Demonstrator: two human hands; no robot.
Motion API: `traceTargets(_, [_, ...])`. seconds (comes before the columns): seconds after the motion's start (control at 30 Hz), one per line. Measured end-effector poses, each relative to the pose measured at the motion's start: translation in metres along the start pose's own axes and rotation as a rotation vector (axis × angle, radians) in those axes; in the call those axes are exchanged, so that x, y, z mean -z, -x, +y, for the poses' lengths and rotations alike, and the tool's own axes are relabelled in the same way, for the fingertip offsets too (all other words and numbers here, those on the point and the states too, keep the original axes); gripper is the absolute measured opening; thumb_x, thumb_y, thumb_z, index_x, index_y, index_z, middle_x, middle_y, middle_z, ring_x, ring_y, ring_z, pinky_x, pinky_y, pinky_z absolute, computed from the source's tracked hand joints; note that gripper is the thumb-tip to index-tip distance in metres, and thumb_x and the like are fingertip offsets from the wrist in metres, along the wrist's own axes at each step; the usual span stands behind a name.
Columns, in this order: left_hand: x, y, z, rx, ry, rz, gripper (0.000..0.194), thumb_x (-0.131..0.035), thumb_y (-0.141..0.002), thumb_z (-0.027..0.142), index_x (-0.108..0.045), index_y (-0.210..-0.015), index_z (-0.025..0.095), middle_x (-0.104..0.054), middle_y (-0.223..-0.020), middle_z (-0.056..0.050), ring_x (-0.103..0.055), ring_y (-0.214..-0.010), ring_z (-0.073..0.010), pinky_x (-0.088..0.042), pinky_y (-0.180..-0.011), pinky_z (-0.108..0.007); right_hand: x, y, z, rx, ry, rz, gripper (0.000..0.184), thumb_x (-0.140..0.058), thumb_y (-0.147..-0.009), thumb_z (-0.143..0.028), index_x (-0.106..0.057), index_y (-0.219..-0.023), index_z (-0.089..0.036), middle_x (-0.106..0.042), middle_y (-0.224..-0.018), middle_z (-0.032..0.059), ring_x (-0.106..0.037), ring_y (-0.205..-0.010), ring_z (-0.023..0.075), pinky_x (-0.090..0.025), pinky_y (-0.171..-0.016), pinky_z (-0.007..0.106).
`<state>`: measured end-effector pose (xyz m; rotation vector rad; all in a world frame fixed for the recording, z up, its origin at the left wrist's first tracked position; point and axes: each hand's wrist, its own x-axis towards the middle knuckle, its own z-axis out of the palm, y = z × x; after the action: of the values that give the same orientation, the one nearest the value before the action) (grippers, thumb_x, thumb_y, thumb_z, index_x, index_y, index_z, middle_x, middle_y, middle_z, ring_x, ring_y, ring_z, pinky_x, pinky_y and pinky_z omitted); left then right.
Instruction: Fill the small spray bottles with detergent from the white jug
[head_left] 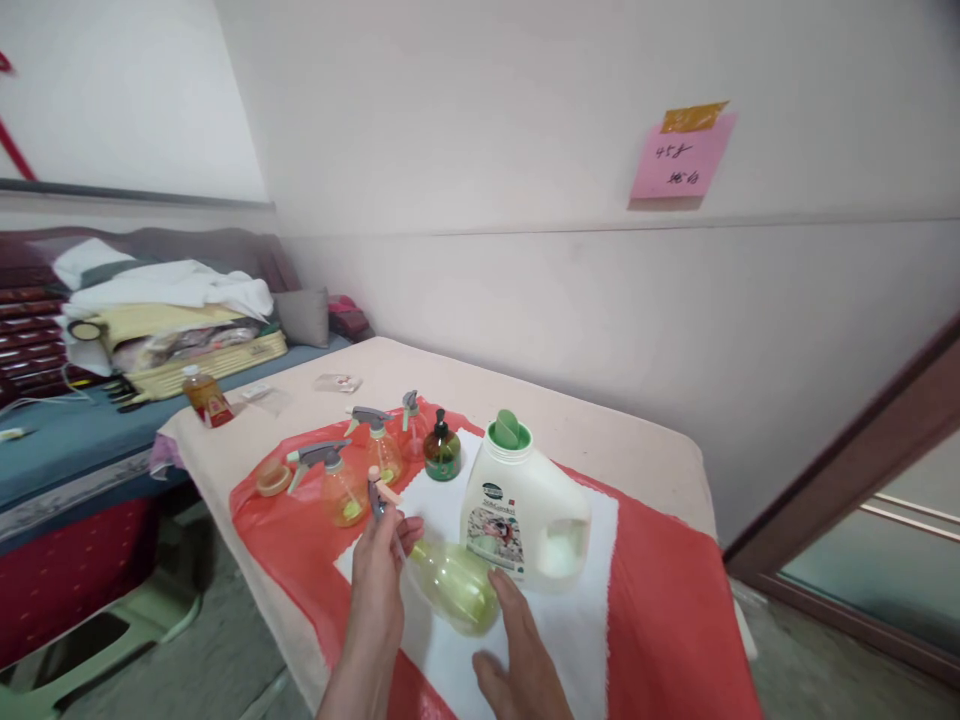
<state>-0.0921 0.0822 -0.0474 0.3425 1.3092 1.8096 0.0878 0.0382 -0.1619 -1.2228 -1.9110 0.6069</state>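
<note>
My left hand (384, 555) is closed around a trigger spray head (376, 490) with grey and peach parts; a thin clear tube hangs below it. Beside that hand, a translucent yellow-green bottle (454, 590) lies tilted, its neck towards my left fingers. My right hand (521, 645) is at the bottle's base, thumb and fingers apart; whether a fingertip touches it I cannot tell. Just behind stands a large white jug (525, 510) with a green cap (508, 430) in its mouth. A brown pump bottle (442, 452) is to the jug's left.
Several spray bottles, including an orange one (343, 495), stand on red plastic sheeting (667, 600) at the left. A tape roll (273, 478) lies near them. White cloth (592, 620) covers the middle. A drink bottle (208, 398) stands at the table's far left edge.
</note>
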Motion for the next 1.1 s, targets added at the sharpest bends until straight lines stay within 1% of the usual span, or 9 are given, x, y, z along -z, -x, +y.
traceTargets(0.17, [-0.004, 0.011, 0.002, 0.003, 0.008, -0.096, 0.034, -0.075, -0.073, 0.044, -0.066, -0.089, 0.015, -0.072, -0.077, -0.006, -0.068, -0.076, -0.0182, -0.049, -0.077, -0.03, 0.006, -0.004, 0.006, 0.198, 0.284, 0.094, 0.073, -0.064, -0.073, -0.015, -0.036, -0.14, -0.021, -0.054, -0.139, 0.0184, -0.055, -0.125, 0.0341, -0.054, -0.096, 0.049])
traceTargets(0.3, [-0.009, 0.029, 0.005, 0.219, 0.197, -0.29, 0.025, -0.074, -0.076, 0.036, -0.067, -0.085, 0.014, -0.072, -0.082, -0.009, -0.067, -0.077, -0.0184, -0.052, -0.076, -0.031, 0.016, -0.01, -0.006, 0.146, 0.276, 0.134, 0.076, -0.074, -0.069, -0.026, -0.039, -0.135, -0.021, -0.061, -0.129, 0.0175, -0.062, -0.113, 0.0358, -0.056, -0.091, 0.051])
traceTargets(0.43, [-0.015, 0.041, 0.002, 0.398, 0.218, -0.487, 0.024, -0.072, -0.079, 0.034, -0.069, -0.087, 0.012, -0.072, -0.084, -0.013, -0.068, -0.076, -0.0194, -0.054, -0.074, -0.032, 0.019, -0.016, -0.021, 0.064, 0.149, 0.048, 0.078, -0.067, -0.072, -0.02, -0.034, -0.142, -0.026, -0.062, -0.128, 0.0112, -0.064, -0.112, 0.0317, -0.057, -0.09, 0.045])
traceTargets(0.53, [-0.015, 0.037, 0.0, 0.31, 0.246, -0.402, 0.02, -0.068, -0.082, 0.031, -0.068, -0.087, 0.012, -0.072, -0.083, -0.013, -0.068, -0.076, -0.0193, -0.055, -0.073, -0.03, 0.01, -0.011, -0.017, 0.006, -0.039, 0.009, 0.089, -0.071, -0.071, -0.017, -0.026, -0.147, -0.027, -0.057, -0.135, 0.0102, -0.061, -0.119, 0.027, -0.056, -0.093, 0.036])
traceTargets(0.63, [-0.011, 0.027, 0.002, 0.277, 0.271, -0.237, 0.018, -0.06, -0.089, 0.029, -0.067, -0.084, 0.013, -0.072, -0.083, -0.012, -0.069, -0.075, -0.0183, -0.055, -0.071, -0.029, 0.001, -0.004, -0.006, 0.052, -0.083, -0.003, 0.102, -0.081, -0.068, -0.027, -0.021, -0.15, -0.027, -0.054, -0.14, 0.0125, -0.057, -0.125, 0.0297, -0.053, -0.098, 0.039])
traceTargets(0.73, [-0.006, 0.018, 0.006, 0.27, 0.279, -0.164, 0.019, -0.056, -0.091, 0.028, -0.065, -0.083, 0.014, -0.072, -0.083, -0.012, -0.069, -0.074, -0.0178, -0.055, -0.07, -0.028, 0.007, -0.002, -0.003, 0.101, -0.046, 0.094, 0.088, -0.076, -0.074, -0.043, -0.029, -0.147, -0.026, -0.055, -0.139, 0.0137, -0.056, -0.126, 0.0325, -0.05, -0.102, 0.046])
traceTargets(0.87, [-0.002, 0.012, 0.011, 0.236, 0.313, -0.08, 0.018, -0.055, -0.092, 0.027, -0.063, -0.082, 0.015, -0.07, -0.08, -0.01, -0.068, -0.072, -0.0159, -0.055, -0.07, -0.027, 0.036, -0.011, -0.013, -0.178, -0.115, 0.285, 0.054, -0.052, -0.091, -0.046, -0.039, -0.139, -0.025, -0.05, -0.143, 0.0121, -0.048, -0.133, 0.0294, -0.041, -0.11, 0.049])
traceTargets(0.97, [-0.001, 0.01, 0.018, 0.236, 0.371, -0.006, 0.02, -0.054, -0.092, 0.027, -0.061, -0.077, 0.016, -0.069, -0.078, -0.008, -0.068, -0.071, -0.0146, -0.055, -0.07, -0.026, 0.054, -0.024, -0.02, -0.353, -0.2, 0.259, 0.062, -0.049, -0.091, -0.054, -0.036, -0.142, -0.023, -0.043, -0.15, 0.0123, -0.039, -0.14, 0.0303, -0.035, -0.114, 0.052])
traceTargets(1.1, [0.0, 0.01, 0.028, 0.212, 0.42, 0.041, 0.022, -0.052, -0.094, 0.029, -0.06, -0.077, 0.017, -0.069, -0.078, -0.007, -0.068, -0.072, -0.0143, -0.055, -0.07, -0.026, 0.061, -0.035, -0.023, -0.409, -0.306, 0.19, 0.074, -0.046, -0.09, -0.06, -0.027, -0.15, -0.021, -0.029, -0.16, 0.0113, -0.023, -0.148, 0.0292, -0.026, -0.118, 0.051])
